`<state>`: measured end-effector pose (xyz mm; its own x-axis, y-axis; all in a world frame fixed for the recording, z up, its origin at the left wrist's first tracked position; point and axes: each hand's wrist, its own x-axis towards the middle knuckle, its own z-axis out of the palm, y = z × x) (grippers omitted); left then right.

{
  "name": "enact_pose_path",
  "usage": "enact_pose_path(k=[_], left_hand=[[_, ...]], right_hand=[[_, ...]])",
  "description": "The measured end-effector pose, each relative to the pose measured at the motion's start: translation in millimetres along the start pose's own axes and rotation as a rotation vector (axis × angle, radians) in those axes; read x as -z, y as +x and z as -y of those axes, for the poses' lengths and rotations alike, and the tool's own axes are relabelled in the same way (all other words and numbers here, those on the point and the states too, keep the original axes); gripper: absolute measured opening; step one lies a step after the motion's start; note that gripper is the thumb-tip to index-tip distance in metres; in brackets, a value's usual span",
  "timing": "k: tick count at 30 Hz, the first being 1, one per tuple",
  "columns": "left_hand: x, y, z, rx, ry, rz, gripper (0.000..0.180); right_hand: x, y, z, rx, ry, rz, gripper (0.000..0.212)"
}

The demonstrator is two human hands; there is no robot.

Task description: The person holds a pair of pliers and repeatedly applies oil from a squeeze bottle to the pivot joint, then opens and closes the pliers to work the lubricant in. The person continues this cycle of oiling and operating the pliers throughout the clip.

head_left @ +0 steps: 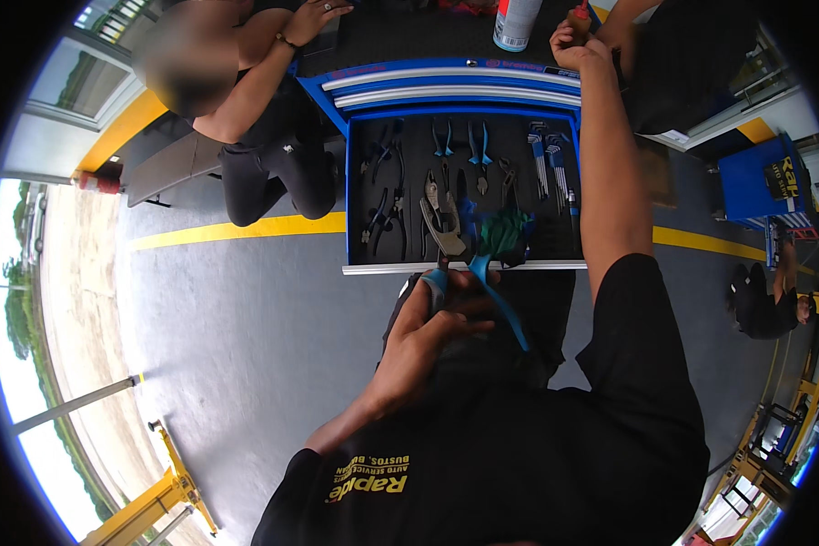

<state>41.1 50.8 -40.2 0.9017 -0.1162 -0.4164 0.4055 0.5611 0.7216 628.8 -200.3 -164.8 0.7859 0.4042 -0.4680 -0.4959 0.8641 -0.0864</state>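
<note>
Head view: Blue-handled pliers (449, 240) fill the left hand (416, 341) at an open drawer (373, 269).
The left hand is closed around one handle, the other angling right; this grip seems to leave the metal head free above the drawer's silver front edge. A green cloth (505, 233) is just beside; contact is unclear. Smaller pliers (479, 150) and hex keys (552, 164) lie spaced out on dark lining, probably so each lifts separately. The right hand (577, 47) reaches past the drawer's right wall, fingers curled near a spray can (516, 25) on the surface (409, 35); its grip cannot be told. Room for moving seems widest toward the grey floor (237, 309), left.
</note>
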Motion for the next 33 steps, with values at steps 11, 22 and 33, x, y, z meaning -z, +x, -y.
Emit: enact_pose_path(k=[11, 22, 33], left_hand=[[0, -3, -1, -0.030, 0.005, 0.003, 0.043], [4, 2, 1, -0.043, 0.037, 0.030, 0.040], [1, 18, -2, 0.060, 0.096, -0.022, 0.041]], right_hand=[[-9, -30, -42, 0.135, -0.078, -0.125, 0.048], [3, -148, -109, 0.390, -0.614, -0.001, 0.036], [81, -428, -286, 0.120, -1.672, 0.276, 0.047]])
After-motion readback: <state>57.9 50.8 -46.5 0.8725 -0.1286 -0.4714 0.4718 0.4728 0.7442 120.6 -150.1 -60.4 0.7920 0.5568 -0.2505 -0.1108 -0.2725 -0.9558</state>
